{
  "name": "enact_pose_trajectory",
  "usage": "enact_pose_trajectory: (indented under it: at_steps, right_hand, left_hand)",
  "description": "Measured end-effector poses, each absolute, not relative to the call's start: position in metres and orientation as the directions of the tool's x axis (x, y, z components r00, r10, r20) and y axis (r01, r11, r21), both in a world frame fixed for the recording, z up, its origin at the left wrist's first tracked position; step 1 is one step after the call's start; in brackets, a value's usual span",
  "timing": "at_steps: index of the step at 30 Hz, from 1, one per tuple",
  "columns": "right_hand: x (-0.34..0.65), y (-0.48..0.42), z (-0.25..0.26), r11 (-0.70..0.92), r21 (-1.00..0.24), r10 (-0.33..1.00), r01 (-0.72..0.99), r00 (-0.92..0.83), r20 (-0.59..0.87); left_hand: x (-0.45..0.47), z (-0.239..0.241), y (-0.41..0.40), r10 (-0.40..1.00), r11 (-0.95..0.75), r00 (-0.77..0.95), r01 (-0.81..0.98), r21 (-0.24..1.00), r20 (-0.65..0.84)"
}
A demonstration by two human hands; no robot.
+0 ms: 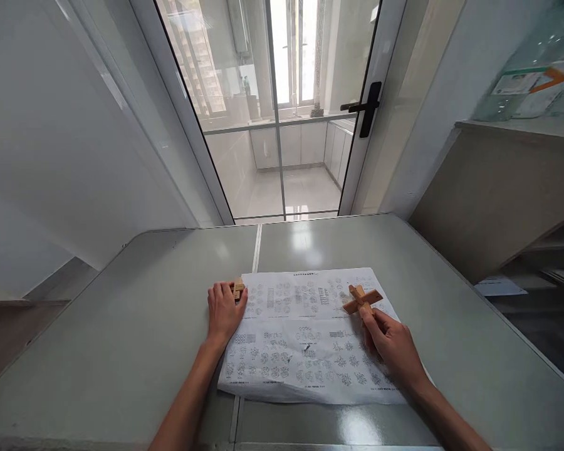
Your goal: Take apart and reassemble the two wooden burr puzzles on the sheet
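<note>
On a printed sheet (pixel 305 341) mid-table, the right hand (pixel 390 341) pinches a wooden cross (pixel 361 299) near the sheet's far right corner. The left hand (pixel 223 310) covers a small block (pixel 238 289) at the far left edge. Best kept steady while checking the diagrams.

Crossed wooden puzzle pieces (pixel 361 299) forming an X, light brown, being held raised just above the instruction sheet's far right corner, small wooden block (pixel 238 289) lying at the sheet's far left edge, touching fingertips
</note>
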State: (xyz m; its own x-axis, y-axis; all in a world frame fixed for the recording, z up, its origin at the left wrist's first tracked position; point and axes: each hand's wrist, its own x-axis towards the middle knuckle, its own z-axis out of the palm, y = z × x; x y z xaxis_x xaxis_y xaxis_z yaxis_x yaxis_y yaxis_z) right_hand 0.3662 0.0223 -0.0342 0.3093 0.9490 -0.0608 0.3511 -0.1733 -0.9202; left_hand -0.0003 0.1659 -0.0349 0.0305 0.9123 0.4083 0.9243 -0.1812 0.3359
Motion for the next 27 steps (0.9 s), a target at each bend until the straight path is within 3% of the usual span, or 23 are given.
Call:
enact_pose_trajectory:
  at_steps: [9,12,15,19,23,27]
  right_hand:
    - [0.367,0.025,-0.03,-0.216,-0.906,0.938,0.365,0.333,-0.09]
    - [0.364,0.022,-0.021,-0.264,-0.878,0.916,0.399,0.388,-0.1]
    - [0.35,0.014,-0.01,-0.187,-0.922,0.924,0.34,0.38,-0.047]
    - [0.322,0.013,-0.001,-0.057,-0.998,0.998,-0.007,-0.021,-0.056]
    - [0.305,0.028,-0.001,-0.172,-0.961,0.897,-0.216,-0.437,-0.062]
    - [0.302,0.043,-0.006,-0.229,-0.942,0.84,-0.245,-0.539,-0.064]
  left_hand:
    - [0.014,-0.014,0.14,0.874,-0.281,0.073,0.883,0.376,0.481]
    - [0.037,-0.002,0.118,0.817,-0.439,0.198,0.823,0.361,0.542]
    - [0.064,0.008,0.092,0.754,-0.605,0.347,0.698,0.383,0.558]
    - [0.095,0.009,0.062,0.713,-0.699,0.461,0.526,0.484,0.528]
    - [0.108,0.001,0.048,0.756,-0.651,0.455,0.454,0.608,0.47]
    - [0.104,-0.003,0.048,0.782,-0.584,0.526,0.432,0.687,0.334]
